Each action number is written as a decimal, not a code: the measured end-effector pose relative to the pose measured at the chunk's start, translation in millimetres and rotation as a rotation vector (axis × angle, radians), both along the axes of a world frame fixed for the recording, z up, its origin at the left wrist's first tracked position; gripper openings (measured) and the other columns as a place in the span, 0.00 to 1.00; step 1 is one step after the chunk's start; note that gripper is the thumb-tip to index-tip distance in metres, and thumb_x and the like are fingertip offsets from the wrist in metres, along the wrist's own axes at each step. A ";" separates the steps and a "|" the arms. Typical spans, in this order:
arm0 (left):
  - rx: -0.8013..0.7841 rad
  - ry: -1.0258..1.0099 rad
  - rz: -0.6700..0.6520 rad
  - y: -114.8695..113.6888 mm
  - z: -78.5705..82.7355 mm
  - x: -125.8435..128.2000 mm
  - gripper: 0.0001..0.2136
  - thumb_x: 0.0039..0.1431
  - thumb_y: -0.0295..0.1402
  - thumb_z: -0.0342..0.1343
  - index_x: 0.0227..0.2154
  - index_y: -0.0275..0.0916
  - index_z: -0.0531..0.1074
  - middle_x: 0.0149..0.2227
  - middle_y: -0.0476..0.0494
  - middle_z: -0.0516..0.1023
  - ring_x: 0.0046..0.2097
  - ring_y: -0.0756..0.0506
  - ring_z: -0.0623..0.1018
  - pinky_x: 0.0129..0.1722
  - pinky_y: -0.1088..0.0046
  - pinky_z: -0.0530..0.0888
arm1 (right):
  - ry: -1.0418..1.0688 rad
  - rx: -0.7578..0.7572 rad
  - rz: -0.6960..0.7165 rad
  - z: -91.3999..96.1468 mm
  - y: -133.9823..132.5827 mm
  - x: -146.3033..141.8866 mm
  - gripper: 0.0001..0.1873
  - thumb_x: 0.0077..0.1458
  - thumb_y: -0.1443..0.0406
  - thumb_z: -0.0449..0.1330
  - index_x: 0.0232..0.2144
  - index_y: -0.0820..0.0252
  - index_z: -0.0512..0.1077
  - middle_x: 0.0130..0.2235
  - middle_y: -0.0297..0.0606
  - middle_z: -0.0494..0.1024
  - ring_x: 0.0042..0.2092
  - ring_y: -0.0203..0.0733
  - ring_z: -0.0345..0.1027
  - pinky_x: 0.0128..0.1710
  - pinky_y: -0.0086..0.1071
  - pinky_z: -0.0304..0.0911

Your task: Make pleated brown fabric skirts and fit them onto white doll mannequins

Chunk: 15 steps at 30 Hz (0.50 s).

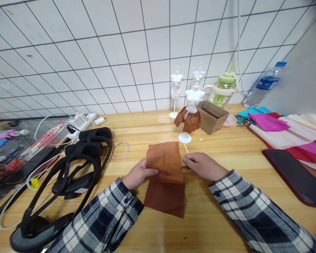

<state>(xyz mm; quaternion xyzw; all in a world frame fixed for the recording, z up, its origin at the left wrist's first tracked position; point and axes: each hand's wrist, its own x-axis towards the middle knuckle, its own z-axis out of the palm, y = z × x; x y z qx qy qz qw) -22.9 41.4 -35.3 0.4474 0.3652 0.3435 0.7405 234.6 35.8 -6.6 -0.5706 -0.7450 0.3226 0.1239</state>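
Note:
My left hand [140,173] pinches the left edge of a piece of brown cloth [164,158], thumb on top and fingers underneath. The cloth's lower part [165,198] looks darker and hangs toward me over the table. At the cloth's right edge, my right hand [203,165] is closed around a thin dark metal tool [184,167], mostly hidden by the fingers. A narrow white strip [186,149] shows just beyond that thumb; whether it is held I cannot tell. Behind the cloth stands a white mini dress form [194,96] with brown cloth [191,121] draped at its waist.
More mini dress forms [176,88] stand by the tiled wall, near a cardboard box [212,117], a green-lidded jug [223,88] and a water bottle [265,84]. Coloured fabrics [292,131] and a dark phone-like slab [297,174] lie right. Black headsets [86,151] and cables occupy the left.

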 end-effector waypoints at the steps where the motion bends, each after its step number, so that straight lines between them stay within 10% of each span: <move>1: -0.001 0.002 0.000 0.2 -0.2 0.1 0.21 0.45 0.24 0.66 0.46 0.37 0.76 0.50 0.39 0.79 0.52 0.37 0.76 0.58 0.56 0.66 | -0.003 0.007 0.001 -0.3 0.4 0.7 0.22 0.63 0.58 0.45 0.18 0.58 0.58 0.20 0.30 0.65 0.26 0.36 0.59 0.29 0.30 0.49; 15: 0.019 0.005 0.011 0.0 -1.3 0.2 0.20 0.46 0.24 0.66 0.46 0.37 0.77 0.49 0.40 0.80 0.51 0.37 0.77 0.57 0.56 0.67 | 0.033 -0.018 0.007 -5.8 1.2 2.3 0.21 0.62 0.58 0.45 0.18 0.57 0.59 0.20 0.31 0.66 0.26 0.36 0.60 0.29 0.30 0.50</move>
